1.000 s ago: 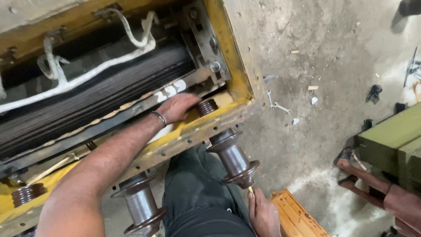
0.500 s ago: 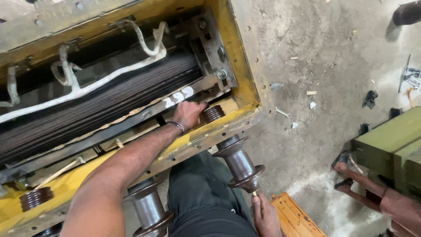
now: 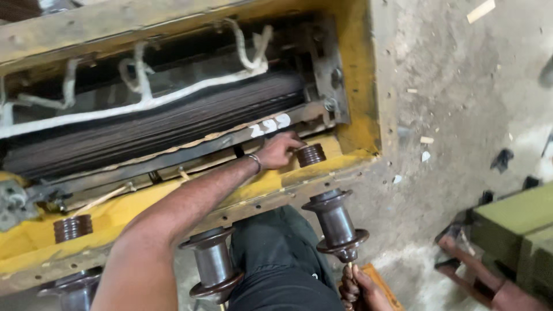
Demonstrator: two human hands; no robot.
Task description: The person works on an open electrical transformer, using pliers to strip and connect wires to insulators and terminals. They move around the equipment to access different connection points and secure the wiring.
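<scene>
Right now our left hand (image 3: 279, 151) reaches across the yellow-painted metal casing (image 3: 360, 86) and curls its fingers against the small ribbed dark-brown insulator (image 3: 311, 155) seated on the casing's near ledge; whether the fingers truly clamp it or only rest on its side, we cannot tell. Our right hand (image 3: 360, 288) sits low by our knee, closed around the thin stud below the tall brown porcelain bushing (image 3: 339, 223) that hangs from the casing's flange. To do this well, we judge, we should keep the small insulator square to its seat and steady the bushing from underneath (porcelain chips easily). A second matching bushing (image 3: 213, 262) hangs just beside our leg, and another ribbed insulator (image 3: 73, 227) sits well to the left. Around us, the grey concrete floor (image 3: 461, 86) is dusty and littered with scraps, with olive-green boxes (image 3: 518, 230) to the right.
</scene>
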